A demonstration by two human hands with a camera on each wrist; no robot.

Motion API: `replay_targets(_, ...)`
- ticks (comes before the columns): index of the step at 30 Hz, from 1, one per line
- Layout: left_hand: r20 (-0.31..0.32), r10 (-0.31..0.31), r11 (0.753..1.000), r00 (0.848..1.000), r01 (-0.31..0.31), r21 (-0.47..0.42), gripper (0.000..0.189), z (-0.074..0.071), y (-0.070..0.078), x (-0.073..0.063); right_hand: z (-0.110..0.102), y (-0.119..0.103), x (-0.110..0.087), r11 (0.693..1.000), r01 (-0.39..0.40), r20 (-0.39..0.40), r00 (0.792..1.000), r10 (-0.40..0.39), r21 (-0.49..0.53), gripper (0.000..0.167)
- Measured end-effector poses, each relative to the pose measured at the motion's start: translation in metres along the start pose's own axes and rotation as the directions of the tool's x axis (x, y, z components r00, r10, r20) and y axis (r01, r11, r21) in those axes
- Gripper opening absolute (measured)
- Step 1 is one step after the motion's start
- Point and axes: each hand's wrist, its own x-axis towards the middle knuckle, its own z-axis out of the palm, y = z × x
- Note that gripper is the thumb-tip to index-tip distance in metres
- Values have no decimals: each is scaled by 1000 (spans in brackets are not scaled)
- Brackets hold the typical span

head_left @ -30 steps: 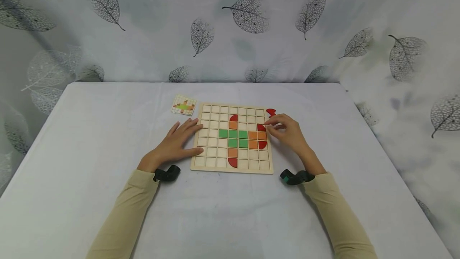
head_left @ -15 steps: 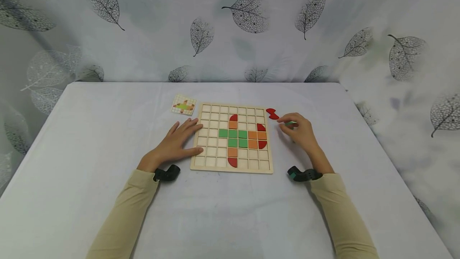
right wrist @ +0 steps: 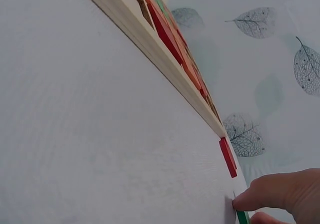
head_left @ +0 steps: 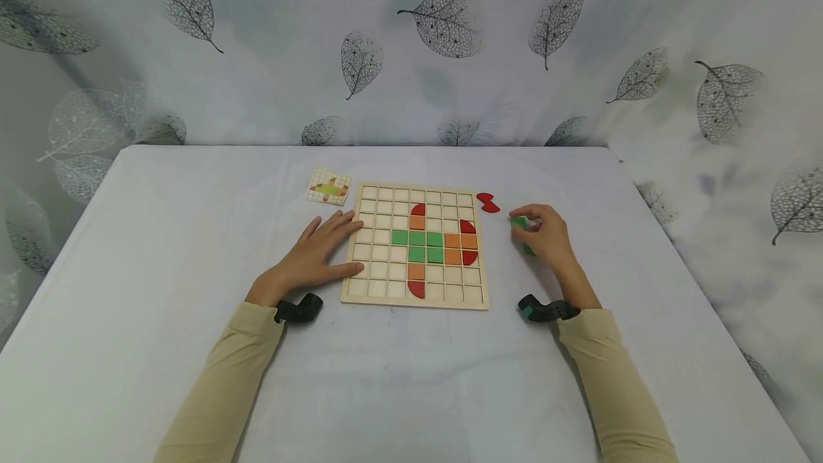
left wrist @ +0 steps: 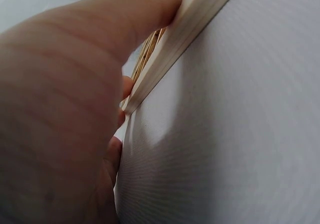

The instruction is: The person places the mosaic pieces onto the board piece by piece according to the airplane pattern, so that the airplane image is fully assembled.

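The wooden grid board [head_left: 379,291] lies flat on the table, with green, orange and red tiles set in its cells. My left hand [head_left: 311,256] rests at the board's left edge, fingers spread and thumb on the rim. The left wrist view shows that thumb [left wrist: 155,8] on the wooden edge. Right of the board, my right hand [head_left: 546,234] pinches a green tile [head_left: 518,222] between thumb and fingertips. In the right wrist view the green tile [right wrist: 243,217] shows between the digits. More green [head_left: 529,249] shows under the hand, partly hidden.
Two red rounded pieces [head_left: 489,203] lie together by the board's upper right corner. A small pattern card [head_left: 329,187] sits off its upper left corner. White cloth [head_left: 411,377] covers the table, and a leaf-printed curtain [head_left: 270,34] hangs behind.
My right hand has moved right, from the board's right edge past the red pieces to the green tiles, and its fingers now hold one. The left hand has stayed put.
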Motion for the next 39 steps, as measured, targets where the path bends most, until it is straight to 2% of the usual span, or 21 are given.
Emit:
replay_targets(8,-3,9,1000,1000,-9,-5,79,-1,0,0,0,0,2,1000,19,12,1000,-19,-2,32)
replay_targets(24,-5,1,1000,1000,-1,-1,78,1,-2,1,-3,-4,-4,997,23,63,998,-18,-77,25)
replay_targets(32,-6,1,1000,1000,-1,0,78,1,-1,1,-2,-7,-10,997,47,69,997,-43,-55,24)
replay_targets(39,-7,-5,1000,1000,5,7,78,1,-1,1,-4,-13,-11,994,111,61,992,-111,3,24)
